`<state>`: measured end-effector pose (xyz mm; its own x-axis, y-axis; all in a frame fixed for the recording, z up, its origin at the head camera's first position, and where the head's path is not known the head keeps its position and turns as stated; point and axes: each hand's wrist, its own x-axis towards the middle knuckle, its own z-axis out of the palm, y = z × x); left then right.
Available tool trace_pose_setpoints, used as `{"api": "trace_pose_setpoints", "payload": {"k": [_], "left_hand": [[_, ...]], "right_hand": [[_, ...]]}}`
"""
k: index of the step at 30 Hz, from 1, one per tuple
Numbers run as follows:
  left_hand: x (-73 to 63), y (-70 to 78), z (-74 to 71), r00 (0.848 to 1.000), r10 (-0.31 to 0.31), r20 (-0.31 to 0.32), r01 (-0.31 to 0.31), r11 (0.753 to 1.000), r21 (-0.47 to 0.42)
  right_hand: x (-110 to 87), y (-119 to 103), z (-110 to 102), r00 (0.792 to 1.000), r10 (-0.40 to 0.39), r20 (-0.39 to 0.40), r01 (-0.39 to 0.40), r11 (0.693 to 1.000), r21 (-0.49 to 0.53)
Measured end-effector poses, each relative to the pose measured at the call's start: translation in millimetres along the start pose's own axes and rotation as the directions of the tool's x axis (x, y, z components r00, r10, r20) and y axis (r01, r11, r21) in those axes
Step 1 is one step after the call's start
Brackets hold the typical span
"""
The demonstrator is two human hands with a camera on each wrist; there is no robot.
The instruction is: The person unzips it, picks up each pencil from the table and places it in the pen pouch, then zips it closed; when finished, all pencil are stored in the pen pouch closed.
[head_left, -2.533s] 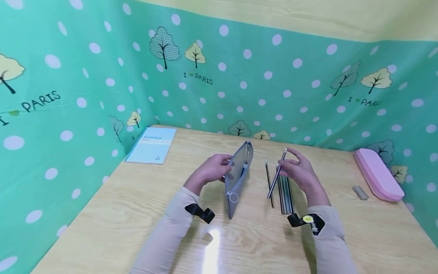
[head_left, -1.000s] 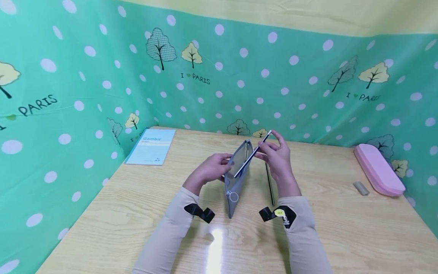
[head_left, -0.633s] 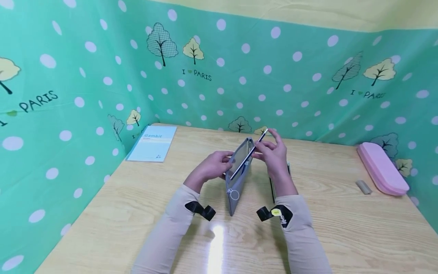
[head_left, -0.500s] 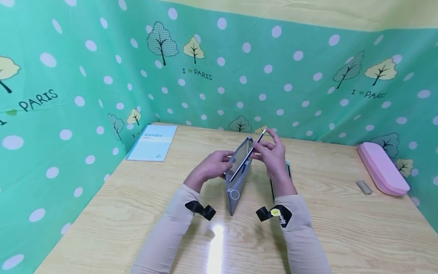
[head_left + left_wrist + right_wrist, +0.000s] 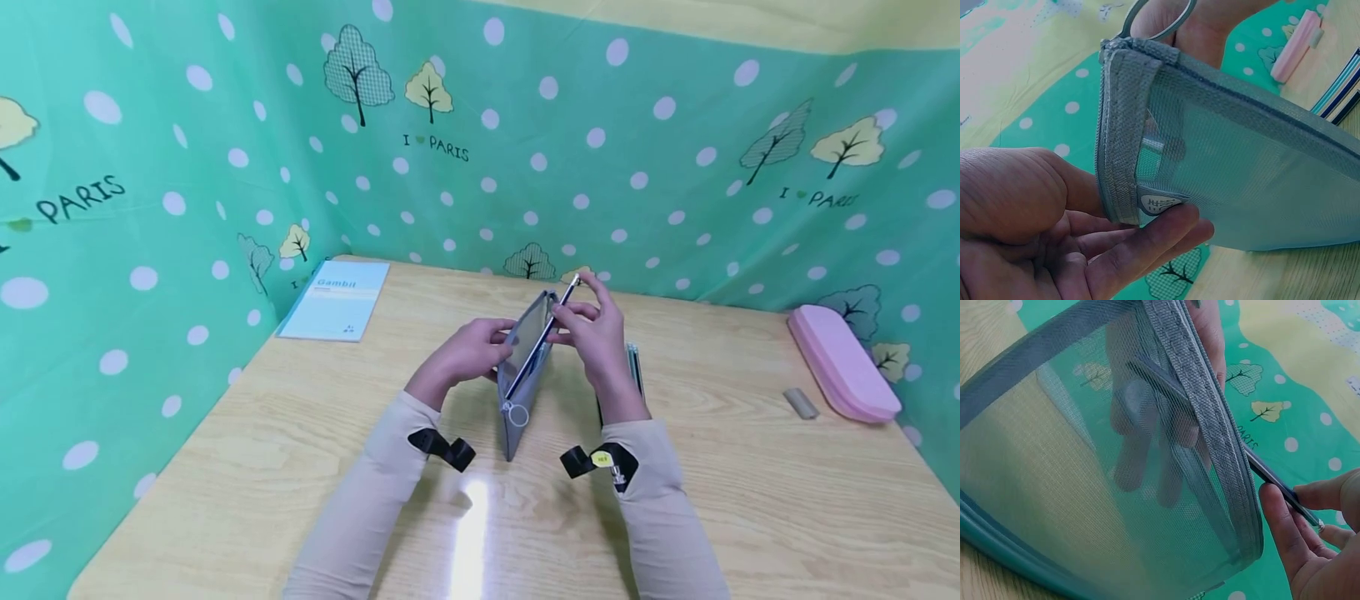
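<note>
My left hand [image 5: 472,348] pinches the far-left side of a grey mesh zip pouch [image 5: 523,392], which stands on edge with its zipped mouth open and a ring pull at the near end. Between the thumb and fingers of my right hand [image 5: 600,346] is a dark striped pencil [image 5: 567,291], with the index finger at its tip end. It slants down into the pouch mouth; through the mesh in the right wrist view, its lower part [image 5: 1157,378] shows inside. More pencils [image 5: 636,367] lie on the table, partly hidden by my right forearm.
A pink pencil case [image 5: 843,362] lies at the far right, with a small grey eraser [image 5: 801,403] beside it. A pale blue notebook [image 5: 333,300] lies at the back left. Dotted green cloth [image 5: 450,217] hangs behind the wooden table [image 5: 300,433].
My right hand has carried the pencil leftward from above the loose pencils to the pouch, and its lower end has slid into the mouth. My left hand keeps its hold on the pouch.
</note>
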<state>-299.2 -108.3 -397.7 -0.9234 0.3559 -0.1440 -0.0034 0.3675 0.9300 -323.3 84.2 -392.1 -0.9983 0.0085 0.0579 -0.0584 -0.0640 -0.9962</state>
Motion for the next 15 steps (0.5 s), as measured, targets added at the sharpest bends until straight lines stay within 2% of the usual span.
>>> {"api": "trace_pose_setpoints", "payload": {"k": [7,15], "left_hand": [[-0.9,-3.1,2.1,1.000,-0.007,0.009,0.007,1.000,-0.010],[-1.9,-0.4,-0.8,1.000,0.013,0.007,-0.013,1.000,-0.002]], "right_hand": [[-2.6,4.5,0.4,1.000,-0.013,-0.009,0.013,1.000,-0.015],[-2.8,1.8,2.2,0.999,-0.027,-0.019,0.025,0.997,-0.069]]}}
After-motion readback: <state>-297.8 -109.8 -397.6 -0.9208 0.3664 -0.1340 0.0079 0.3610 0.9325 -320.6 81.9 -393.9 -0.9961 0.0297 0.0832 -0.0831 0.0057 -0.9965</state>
